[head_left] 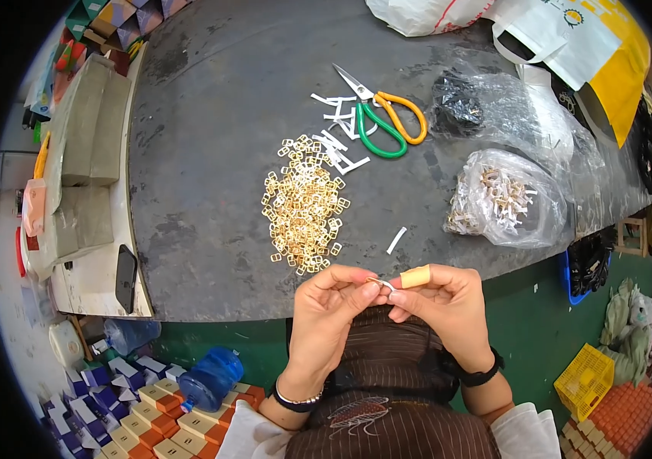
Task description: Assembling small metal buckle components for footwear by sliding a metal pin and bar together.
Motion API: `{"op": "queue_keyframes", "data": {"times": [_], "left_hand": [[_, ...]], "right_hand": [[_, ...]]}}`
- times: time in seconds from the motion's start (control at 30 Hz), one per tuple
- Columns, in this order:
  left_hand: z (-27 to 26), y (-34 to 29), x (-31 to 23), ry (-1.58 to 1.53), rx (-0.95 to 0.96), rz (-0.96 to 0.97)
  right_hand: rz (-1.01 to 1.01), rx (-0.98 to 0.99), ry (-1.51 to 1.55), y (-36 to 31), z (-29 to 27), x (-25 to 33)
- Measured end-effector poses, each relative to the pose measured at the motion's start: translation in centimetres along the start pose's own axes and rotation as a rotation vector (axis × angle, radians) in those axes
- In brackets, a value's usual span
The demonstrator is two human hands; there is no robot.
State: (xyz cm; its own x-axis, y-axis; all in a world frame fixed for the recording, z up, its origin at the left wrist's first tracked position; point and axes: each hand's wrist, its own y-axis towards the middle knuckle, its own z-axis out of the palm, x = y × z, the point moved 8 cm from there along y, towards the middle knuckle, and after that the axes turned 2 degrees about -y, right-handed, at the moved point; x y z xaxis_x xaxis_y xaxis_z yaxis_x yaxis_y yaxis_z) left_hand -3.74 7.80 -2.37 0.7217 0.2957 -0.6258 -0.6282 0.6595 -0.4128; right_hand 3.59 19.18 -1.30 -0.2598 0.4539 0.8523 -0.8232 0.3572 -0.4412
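Observation:
Just past the table's near edge, my left hand pinches a small gold buckle between thumb and fingertips. Between the thumb and fingers of my right hand is a short white strip, which meets the buckle; whether it passes through cannot be made out. Yellow tape wraps my right index finger. A heap of gold buckles lies ahead of my left hand, with loose white strips beyond it. One single strip rests just ahead of my hands.
Scissors with green and orange handles lie past the heap. To the right sits a clear plastic bag of buckles with strips. Plastic wrapping and carrier bags crowd the far right. A phone lies on the left ledge.

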Motion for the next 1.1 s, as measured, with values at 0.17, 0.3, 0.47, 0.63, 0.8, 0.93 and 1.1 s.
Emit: {"op": "queue_keyframes", "data": {"times": [0.17,0.3,0.47,0.63,0.8,0.93,1.1], "left_hand": [[0.0,0.1,-0.5,0.089,-0.073,0.067],[0.0,-0.3,-0.5,0.245,-0.041,0.131],[0.6,-0.7,-0.5,0.289,-0.009,0.132],[0.6,-0.9,-0.8,0.350,0.013,0.183],[0.6,-0.8,-0.9,0.376,0.041,0.186],[1.0,-0.7,-1.0,0.338,0.069,0.165],[0.7,-0.5,-0.4,0.202,0.147,0.108]], "right_hand": [[-0.002,-0.030,-0.038,0.1,0.0,-0.1],[-0.020,-0.023,-0.046,0.0,0.1,0.1],[-0.036,0.015,-0.068,-0.1,0.3,0.2],[-0.019,0.065,-0.090,-0.2,0.2,0.3],[0.001,0.128,-0.104,-0.1,0.4,0.5],[-0.008,0.163,-0.069,0.0,0.4,0.5],[0.012,0.233,-0.051,-0.2,0.8,0.4]]}}
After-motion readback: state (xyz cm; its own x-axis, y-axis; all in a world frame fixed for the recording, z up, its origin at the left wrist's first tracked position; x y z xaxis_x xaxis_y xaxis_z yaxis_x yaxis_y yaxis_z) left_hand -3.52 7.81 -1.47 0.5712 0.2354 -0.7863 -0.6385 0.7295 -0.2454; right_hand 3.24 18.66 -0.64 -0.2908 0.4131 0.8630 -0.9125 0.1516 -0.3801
